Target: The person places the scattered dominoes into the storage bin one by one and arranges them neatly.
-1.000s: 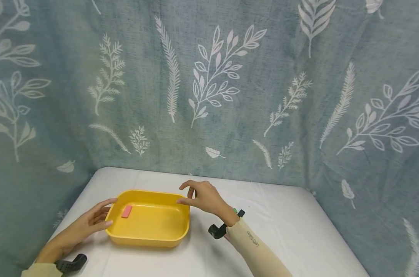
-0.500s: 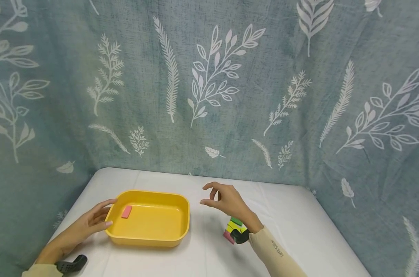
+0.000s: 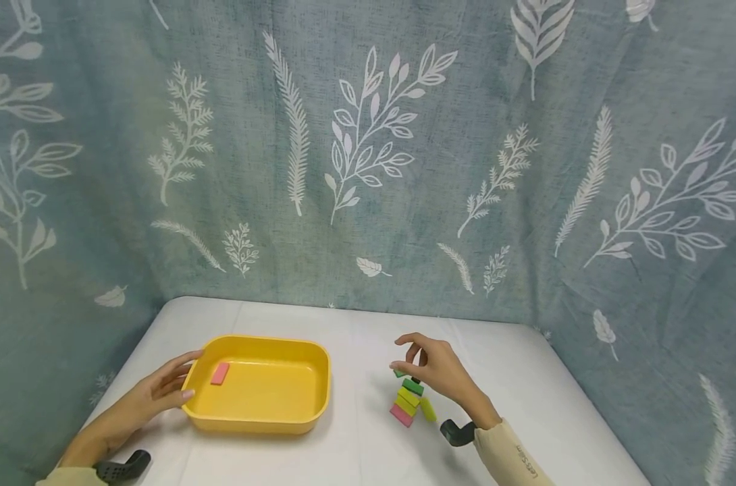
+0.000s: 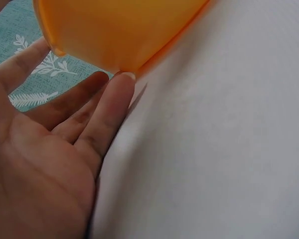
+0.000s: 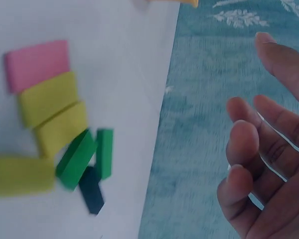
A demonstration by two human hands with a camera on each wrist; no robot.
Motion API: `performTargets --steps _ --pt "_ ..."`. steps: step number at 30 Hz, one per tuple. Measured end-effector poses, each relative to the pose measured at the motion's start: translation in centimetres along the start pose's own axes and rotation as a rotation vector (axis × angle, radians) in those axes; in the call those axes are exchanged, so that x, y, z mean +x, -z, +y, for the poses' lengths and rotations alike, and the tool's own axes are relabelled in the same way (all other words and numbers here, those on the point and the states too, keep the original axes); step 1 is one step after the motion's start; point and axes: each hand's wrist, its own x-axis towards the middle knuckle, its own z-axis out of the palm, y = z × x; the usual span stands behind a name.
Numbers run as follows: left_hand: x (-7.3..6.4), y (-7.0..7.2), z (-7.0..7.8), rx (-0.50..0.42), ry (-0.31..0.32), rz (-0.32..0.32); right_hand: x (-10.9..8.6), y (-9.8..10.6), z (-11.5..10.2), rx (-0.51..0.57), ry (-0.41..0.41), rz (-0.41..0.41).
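A yellow plastic tray (image 3: 271, 395) with a small pink block (image 3: 219, 374) inside sits left of the table's middle. Against its left end rests my left hand (image 3: 152, 398), fingers spread, fingertips touching the outer wall in the left wrist view. My right hand (image 3: 435, 368) hovers over a cluster of small blocks, thumb and bent fingers apart, holding nothing. That cluster has a pink block (image 5: 39, 65), several yellow blocks (image 5: 49, 99), green blocks (image 5: 77, 159) and a dark block (image 5: 91, 190). In the head view the hand partly hides the far blocks.
White cloth (image 3: 356, 452) covers the table. A blue-green curtain (image 3: 404, 270) with white leaf prints hangs behind and on both sides. Black camera mounts (image 3: 459, 433) sit on both wrists.
My right hand has moved from the tray's right rim rightwards to over the blocks, uncovering several of them. My left hand stays at the tray.
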Motion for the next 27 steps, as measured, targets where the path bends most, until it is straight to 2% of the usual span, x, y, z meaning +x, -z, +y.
performTargets --steps 12,19,27 --pt "0.0 -0.1 -0.1 0.020 0.020 0.008 -3.8 0.8 3.5 0.011 -0.099 0.016" --pt "0.0 -0.3 0.0 0.021 0.031 0.020 -5.8 0.8 5.5 0.017 -0.168 -0.012" --pt "-0.1 -0.6 0.2 0.017 0.052 0.031 -7.3 0.5 7.1 0.056 -0.255 -0.042"
